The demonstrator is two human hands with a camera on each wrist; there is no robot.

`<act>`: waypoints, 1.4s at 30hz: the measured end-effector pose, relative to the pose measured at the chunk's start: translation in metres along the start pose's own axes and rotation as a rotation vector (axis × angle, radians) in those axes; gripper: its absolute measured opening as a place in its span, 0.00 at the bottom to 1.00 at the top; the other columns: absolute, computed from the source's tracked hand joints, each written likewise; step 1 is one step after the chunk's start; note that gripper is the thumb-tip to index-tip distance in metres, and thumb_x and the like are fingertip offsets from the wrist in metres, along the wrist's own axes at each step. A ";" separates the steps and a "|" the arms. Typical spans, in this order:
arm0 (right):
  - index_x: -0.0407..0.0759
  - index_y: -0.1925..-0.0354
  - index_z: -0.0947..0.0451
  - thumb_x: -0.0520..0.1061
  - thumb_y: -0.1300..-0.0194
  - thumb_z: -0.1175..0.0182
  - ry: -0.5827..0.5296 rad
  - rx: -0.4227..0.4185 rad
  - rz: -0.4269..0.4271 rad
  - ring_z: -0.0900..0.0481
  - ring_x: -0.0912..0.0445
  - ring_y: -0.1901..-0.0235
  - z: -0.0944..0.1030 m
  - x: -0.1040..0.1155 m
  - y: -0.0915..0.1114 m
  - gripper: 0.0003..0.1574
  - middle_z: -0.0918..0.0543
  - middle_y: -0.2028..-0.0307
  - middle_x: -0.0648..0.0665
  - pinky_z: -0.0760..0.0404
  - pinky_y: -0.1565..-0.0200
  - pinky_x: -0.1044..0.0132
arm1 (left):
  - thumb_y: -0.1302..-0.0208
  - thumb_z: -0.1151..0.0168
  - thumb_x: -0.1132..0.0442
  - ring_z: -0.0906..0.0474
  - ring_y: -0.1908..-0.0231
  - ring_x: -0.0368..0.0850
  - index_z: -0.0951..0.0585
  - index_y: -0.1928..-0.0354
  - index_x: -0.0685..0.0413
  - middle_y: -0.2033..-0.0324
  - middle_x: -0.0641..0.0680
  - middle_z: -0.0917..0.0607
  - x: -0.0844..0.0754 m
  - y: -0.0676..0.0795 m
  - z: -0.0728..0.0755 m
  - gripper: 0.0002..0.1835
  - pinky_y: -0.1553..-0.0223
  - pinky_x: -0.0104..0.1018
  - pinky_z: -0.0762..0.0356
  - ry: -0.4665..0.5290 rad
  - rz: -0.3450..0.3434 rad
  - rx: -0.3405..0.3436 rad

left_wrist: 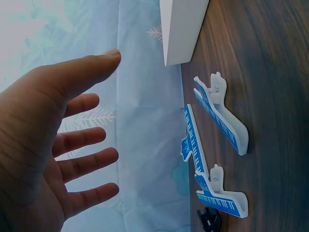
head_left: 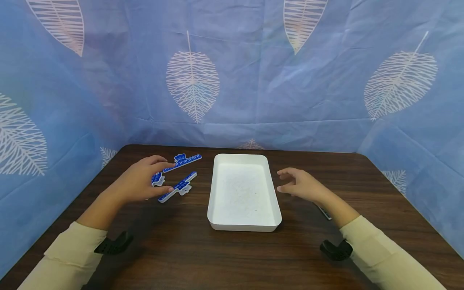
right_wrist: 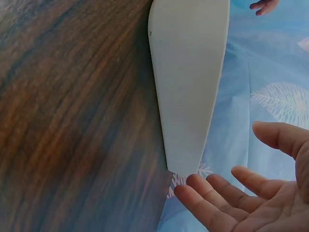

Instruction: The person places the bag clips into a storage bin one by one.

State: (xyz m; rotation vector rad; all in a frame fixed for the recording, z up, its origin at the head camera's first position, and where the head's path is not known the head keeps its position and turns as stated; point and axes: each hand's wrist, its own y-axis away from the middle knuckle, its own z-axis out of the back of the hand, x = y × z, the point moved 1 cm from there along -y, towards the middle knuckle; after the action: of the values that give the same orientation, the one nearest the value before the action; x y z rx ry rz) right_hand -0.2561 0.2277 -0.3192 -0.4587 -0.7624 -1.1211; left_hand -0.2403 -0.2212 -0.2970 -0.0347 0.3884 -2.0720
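Observation:
Three blue-and-white clips with a piano-key pattern lie on the left of the table. One clip (head_left: 188,160) is farthest back, another clip (head_left: 181,187) lies nearer, and a third clip (head_left: 158,179) is partly covered by the left hand. That left hand (head_left: 143,181) hovers over them, thumb and fingers spread apart, holding nothing; the left wrist view shows its fingers away from the clips. A white rectangular tray (head_left: 244,227) stands mid-table. Just right of it is the right hand (head_left: 302,185), with relaxed, slightly bent fingers and nothing in its grasp.
Beneath the right forearm a thin dark item with a light edge (head_left: 324,212) is mostly hidden. A small black pronged object (left_wrist: 210,220) sits beside the clips. Blue leaf-print cloth (head_left: 246,80) hangs behind the brown table (head_left: 235,262).

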 end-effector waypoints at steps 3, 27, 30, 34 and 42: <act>0.29 0.32 0.40 0.44 0.34 0.37 -0.054 0.015 -0.031 0.23 0.39 0.47 -0.001 0.000 -0.003 0.40 0.33 0.37 0.25 0.18 0.58 0.50 | 0.51 0.24 0.48 0.26 0.46 0.60 0.22 0.39 0.52 0.46 0.61 0.22 0.002 -0.002 -0.002 0.36 0.46 0.61 0.27 0.005 0.011 0.010; 0.29 0.27 0.54 0.38 0.32 0.43 -0.456 0.084 -0.229 0.28 0.35 0.43 -0.017 -0.017 -0.023 0.44 0.42 0.34 0.23 0.16 0.59 0.48 | 0.49 0.25 0.48 0.25 0.46 0.63 0.22 0.39 0.53 0.43 0.64 0.24 0.016 -0.021 -0.043 0.36 0.46 0.62 0.28 0.075 0.045 0.167; 0.31 0.26 0.55 0.36 0.32 0.43 -0.476 0.093 -0.237 0.29 0.33 0.43 -0.020 -0.018 -0.025 0.45 0.41 0.35 0.23 0.16 0.60 0.47 | 0.48 0.26 0.49 0.28 0.42 0.66 0.23 0.38 0.53 0.41 0.67 0.25 0.016 -0.023 -0.048 0.35 0.44 0.63 0.30 0.088 0.045 0.192; 0.31 0.26 0.57 0.34 0.33 0.43 -0.491 0.117 -0.227 0.27 0.35 0.45 -0.022 -0.018 -0.026 0.46 0.39 0.35 0.22 0.16 0.60 0.46 | 0.47 0.26 0.50 0.28 0.41 0.65 0.22 0.39 0.54 0.41 0.65 0.24 0.016 -0.027 -0.055 0.33 0.43 0.63 0.31 0.100 0.033 0.201; 0.32 0.25 0.59 0.30 0.34 0.45 -0.544 0.158 -0.212 0.23 0.40 0.48 -0.022 -0.017 -0.024 0.47 0.37 0.36 0.22 0.17 0.59 0.45 | 0.47 0.26 0.50 0.25 0.44 0.61 0.22 0.39 0.55 0.43 0.63 0.22 0.010 -0.035 -0.067 0.34 0.44 0.60 0.29 0.059 0.043 0.244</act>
State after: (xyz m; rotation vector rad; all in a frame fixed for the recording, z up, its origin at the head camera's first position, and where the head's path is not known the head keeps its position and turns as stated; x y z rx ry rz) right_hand -0.2754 0.2142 -0.3479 -0.5655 -1.3917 -1.1315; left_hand -0.2869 -0.1967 -0.3520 0.1795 0.1688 -2.0679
